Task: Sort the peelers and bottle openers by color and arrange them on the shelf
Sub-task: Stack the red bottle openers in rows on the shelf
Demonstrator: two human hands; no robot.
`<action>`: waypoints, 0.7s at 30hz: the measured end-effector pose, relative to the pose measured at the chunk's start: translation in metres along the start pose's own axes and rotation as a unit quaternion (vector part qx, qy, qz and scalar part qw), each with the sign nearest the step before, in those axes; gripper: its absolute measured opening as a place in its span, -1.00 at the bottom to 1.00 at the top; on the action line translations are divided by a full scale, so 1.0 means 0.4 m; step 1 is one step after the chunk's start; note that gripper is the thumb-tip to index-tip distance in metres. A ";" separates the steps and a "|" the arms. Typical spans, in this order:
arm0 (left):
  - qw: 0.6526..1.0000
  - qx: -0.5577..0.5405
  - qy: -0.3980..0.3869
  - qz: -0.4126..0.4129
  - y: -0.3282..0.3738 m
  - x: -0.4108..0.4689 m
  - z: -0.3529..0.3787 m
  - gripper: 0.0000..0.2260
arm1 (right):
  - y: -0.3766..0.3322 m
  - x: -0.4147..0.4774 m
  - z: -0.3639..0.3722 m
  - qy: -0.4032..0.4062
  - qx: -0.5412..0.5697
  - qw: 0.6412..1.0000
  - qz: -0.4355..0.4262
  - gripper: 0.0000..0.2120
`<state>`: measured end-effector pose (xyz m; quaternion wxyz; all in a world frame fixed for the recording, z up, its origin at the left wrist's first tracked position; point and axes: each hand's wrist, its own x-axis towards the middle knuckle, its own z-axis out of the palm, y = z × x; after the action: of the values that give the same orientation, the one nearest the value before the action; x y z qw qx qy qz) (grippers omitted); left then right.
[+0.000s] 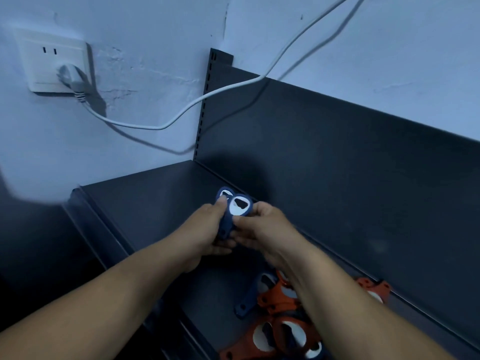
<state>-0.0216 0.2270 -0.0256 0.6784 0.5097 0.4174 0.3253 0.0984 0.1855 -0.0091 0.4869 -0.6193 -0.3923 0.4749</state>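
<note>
Pale plastered wall fills the background. Far left on it sits a white socket with a grey plug in it, and a white cable sags across towards the slotted upright of the dark metal shelf.

Above the shelf's left end my left hand is wrapped round the handles of two blue bottle openers, thumb pressed up near the rear one's head. The pair stands with heads up and fanned slightly apart, clear of the shelf. My right hand pinches the front opener low on its head, fingertips on the rim.

I expect these to be light and stiff: a smooth plastic shell round a metal insert, likely to slide against each other. The narrow handle looks like the surest place to hold, with the flat face squaring them up.

Further right, partly under my right forearm, orange bottle openers lie heaped on the shelf, with one more blue opener at the heap's left edge, touching it. That forearm hides part of the heap, and the back panel closes off the rear. I see no peelers.
</note>
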 end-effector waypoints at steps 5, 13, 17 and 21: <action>0.999 0.021 0.030 0.012 -0.002 0.017 -0.018 -0.88 | 0.013 0.033 -0.037 0.114 -0.258 0.956 -0.082 -0.76; 0.998 0.026 0.050 0.006 -0.011 0.031 -0.052 -0.86 | 0.033 0.047 -0.068 0.063 -0.556 0.827 -0.057 -0.71; 0.998 0.015 0.057 0.001 -0.006 0.025 -0.042 -0.85 | 0.028 0.036 -0.058 0.057 -0.634 0.765 -0.094 -0.84; 0.998 0.000 0.067 0.000 -0.003 0.019 -0.034 -0.83 | 0.021 0.007 -0.070 0.081 -0.362 0.928 -0.035 -0.89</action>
<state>-0.0304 0.2391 -0.0303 0.6490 0.4862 0.4622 0.3589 0.1264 0.1799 -0.0157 0.2762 -0.7759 -0.5178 0.2314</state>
